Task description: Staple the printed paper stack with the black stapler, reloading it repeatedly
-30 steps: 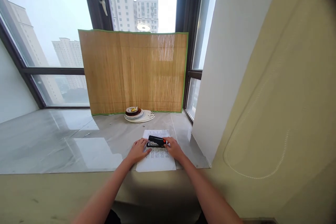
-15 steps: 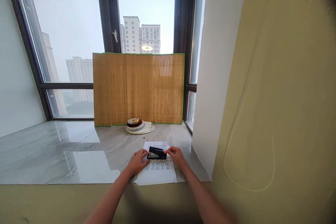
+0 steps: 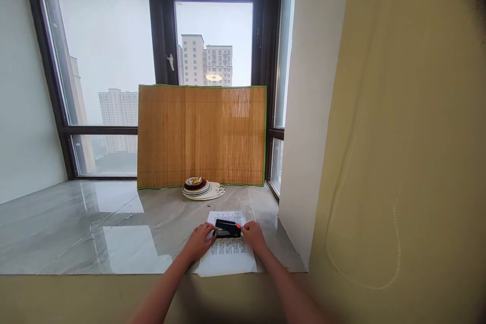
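A black stapler (image 3: 228, 229) with an orange-red spot near its right end lies sideways over a printed sheet of paper (image 3: 228, 262). My left hand (image 3: 200, 239) grips the stapler's left end between thumb and fingers. At the opposite end, the fingertips of my right hand (image 3: 253, 235) are pinched on the stapler beside the orange-red spot. The paper rests on the grey marble sill, its lower edge reaching the front edge. Part of the print is covered by the stapler.
Behind the paper stands a stack of plates (image 3: 203, 191). A bamboo mat (image 3: 201, 136) with green edging leans against the window. The marble sill (image 3: 76, 243) ends at a front edge near me. To the right are a white wall corner (image 3: 309, 111) and a hanging bead chain (image 3: 398, 243).
The view has tilted slightly up, so everything sits a little lower in the picture. Both hands stay at the two ends of the stapler.
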Tool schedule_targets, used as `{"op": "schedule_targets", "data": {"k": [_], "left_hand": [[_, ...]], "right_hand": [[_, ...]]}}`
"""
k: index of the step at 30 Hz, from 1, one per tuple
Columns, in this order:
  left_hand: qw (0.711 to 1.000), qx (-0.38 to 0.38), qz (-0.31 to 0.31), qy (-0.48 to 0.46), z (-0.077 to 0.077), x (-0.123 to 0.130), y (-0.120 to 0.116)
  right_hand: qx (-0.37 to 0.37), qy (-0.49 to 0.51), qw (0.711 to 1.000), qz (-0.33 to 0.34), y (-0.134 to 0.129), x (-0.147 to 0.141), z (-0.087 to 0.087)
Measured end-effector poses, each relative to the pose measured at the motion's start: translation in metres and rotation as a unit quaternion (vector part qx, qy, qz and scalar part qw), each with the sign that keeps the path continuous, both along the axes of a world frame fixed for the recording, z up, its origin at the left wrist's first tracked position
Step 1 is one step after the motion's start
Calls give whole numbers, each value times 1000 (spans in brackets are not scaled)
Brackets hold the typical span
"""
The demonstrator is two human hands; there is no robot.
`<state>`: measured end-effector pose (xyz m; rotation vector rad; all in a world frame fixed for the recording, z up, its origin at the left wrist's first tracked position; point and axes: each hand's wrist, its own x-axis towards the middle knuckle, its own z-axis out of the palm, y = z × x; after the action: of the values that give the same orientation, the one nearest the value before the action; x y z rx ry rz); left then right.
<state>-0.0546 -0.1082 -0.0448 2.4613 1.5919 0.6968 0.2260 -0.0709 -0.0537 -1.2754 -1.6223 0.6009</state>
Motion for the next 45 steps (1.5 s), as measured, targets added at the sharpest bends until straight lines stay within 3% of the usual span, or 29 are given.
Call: {"op": "schedule_targets", "data": {"k": [30,45], "left_hand": [[998,1,39,56,5,8,-8],[999,9,32,24,1,6,-5]], "right_hand": [[25,-41,999,5,1,4,-1],[10,-52,998,15,-8,12,7]]}}
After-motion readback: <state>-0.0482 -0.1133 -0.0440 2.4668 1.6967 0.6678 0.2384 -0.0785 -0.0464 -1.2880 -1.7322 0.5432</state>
